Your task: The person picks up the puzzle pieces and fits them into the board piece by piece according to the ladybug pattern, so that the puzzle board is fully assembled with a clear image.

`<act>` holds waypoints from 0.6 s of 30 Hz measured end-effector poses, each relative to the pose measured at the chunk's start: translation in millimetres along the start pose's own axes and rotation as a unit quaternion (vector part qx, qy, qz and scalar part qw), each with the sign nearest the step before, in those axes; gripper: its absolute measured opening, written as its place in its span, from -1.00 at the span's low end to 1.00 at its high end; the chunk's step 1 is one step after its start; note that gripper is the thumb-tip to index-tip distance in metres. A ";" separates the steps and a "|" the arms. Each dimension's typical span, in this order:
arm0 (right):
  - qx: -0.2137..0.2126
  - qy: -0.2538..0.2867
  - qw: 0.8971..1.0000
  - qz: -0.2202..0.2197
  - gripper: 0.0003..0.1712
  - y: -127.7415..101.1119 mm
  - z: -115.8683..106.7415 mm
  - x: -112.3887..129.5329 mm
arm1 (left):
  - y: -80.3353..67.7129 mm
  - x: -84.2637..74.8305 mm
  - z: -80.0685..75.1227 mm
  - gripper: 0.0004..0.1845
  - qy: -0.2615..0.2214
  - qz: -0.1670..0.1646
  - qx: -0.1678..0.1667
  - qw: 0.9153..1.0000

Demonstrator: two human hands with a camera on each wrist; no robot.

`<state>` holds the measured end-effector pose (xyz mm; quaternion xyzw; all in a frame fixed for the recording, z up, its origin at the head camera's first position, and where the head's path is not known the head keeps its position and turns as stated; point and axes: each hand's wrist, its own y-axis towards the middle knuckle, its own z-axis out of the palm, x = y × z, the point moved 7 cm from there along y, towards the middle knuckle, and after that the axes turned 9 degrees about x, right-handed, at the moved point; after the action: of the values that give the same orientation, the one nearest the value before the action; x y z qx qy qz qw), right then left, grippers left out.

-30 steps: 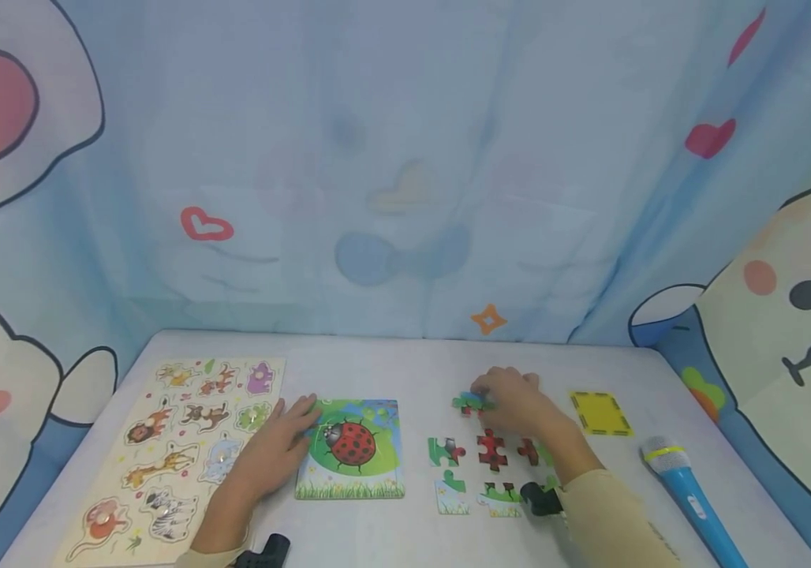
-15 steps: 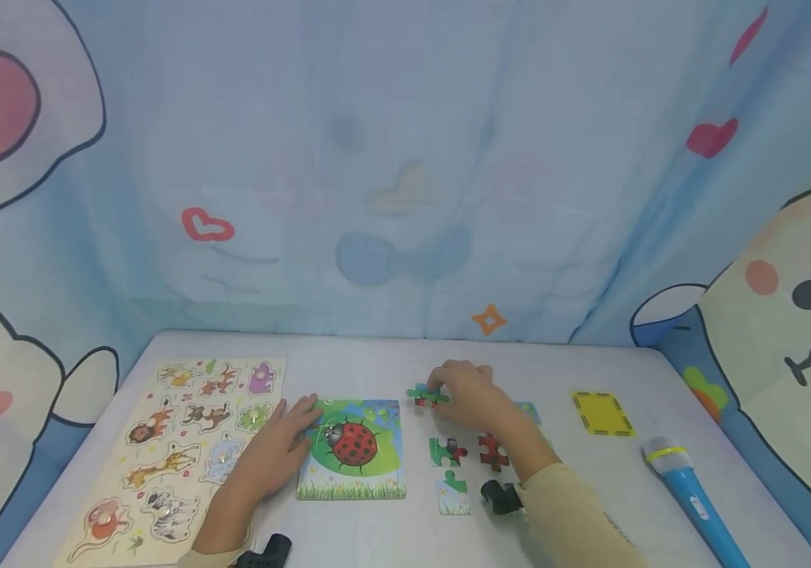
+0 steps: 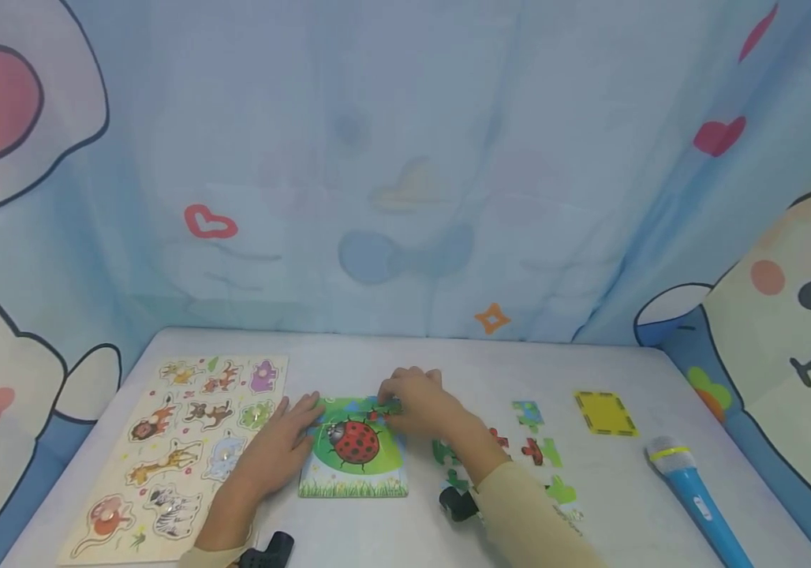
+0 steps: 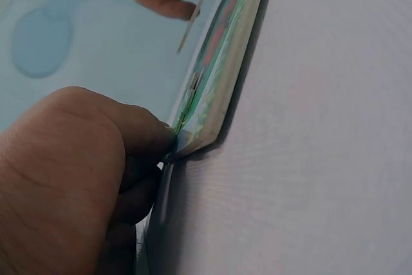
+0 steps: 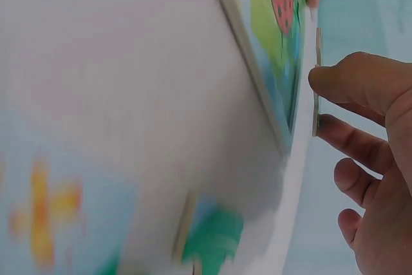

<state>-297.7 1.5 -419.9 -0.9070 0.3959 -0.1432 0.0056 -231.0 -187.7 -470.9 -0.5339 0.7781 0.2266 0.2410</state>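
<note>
Puzzle piece (image 3: 381, 412) is pinched in the right hand (image 3: 416, 406) over the ladybird board's (image 3: 353, 450) far corner, while the board's left edge is pressed by the flat, relaxed left hand (image 3: 279, 443) on the surface (image 3: 391, 367).

We see a pale table (image 3: 405, 359) carrying, from left to right, an animal board (image 3: 185, 450), a ladybird board (image 3: 353, 450), loose pieces (image 3: 536, 451) scattered near its right side, a yellow card (image 3: 605, 412) and a blue microphone (image 3: 689, 489) — all lying flat, mostly apart.
</note>
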 end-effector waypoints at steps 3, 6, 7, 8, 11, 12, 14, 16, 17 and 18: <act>0.003 0.002 1.000 -0.021 -0.81 6.0 3.6 11.6 | 0.1 -1.3 -0.7 -0.52 0.006 0.005 0.002 1.000; 0.007 -0.006 1.000 -0.029 -0.81 10.8 7.0 18.3 | 0.9 -3.5 -0.9 -0.52 0.014 0.009 0.005 1.000; 0.008 -0.009 0.999 -0.029 -0.82 12.6 8.4 19.7 | 1.1 -4.0 -0.9 -0.52 0.017 0.009 0.005 1.000; 0.011 -0.012 1.000 -0.027 -0.81 14.1 10.0 20.7 | 1.2 -4.7 -0.9 -0.52 0.021 0.009 0.005 1.000; 0.020 -0.021 0.999 -0.015 -0.80 18.1 14.6 22.6 | 1.5 -6.5 -1.0 -0.51 0.028 0.011 0.004 1.000; 0.022 -0.022 0.999 -0.011 -0.80 19.2 15.7 23.2 | 1.3 -6.9 -1.1 -0.51 0.028 0.012 0.003 1.000; 0.027 -0.019 0.999 -0.004 -0.78 20.5 17.2 24.3 | 1.1 -6.4 -1.0 -0.51 0.027 0.013 0.003 1.000; 0.031 -0.016 0.999 0.000 -0.77 21.9 18.4 25.2 | 0.8 -5.9 -1.2 -0.51 0.023 0.014 0.002 1.000; 0.032 -0.015 0.999 0.001 -0.77 22.6 19.1 25.6 | 0.8 -5.6 -1.3 -0.51 0.022 0.015 0.001 1.000; 0.033 -0.013 0.999 0.001 -0.76 23.0 19.1 26.4 | 0.8 -5.2 -1.1 -0.50 0.024 0.015 0.001 1.000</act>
<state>-292.1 -35.3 -434.3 -0.9076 0.3922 -0.1446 0.0405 -230.3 -184.4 -466.8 -0.5275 0.7915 0.2169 0.2196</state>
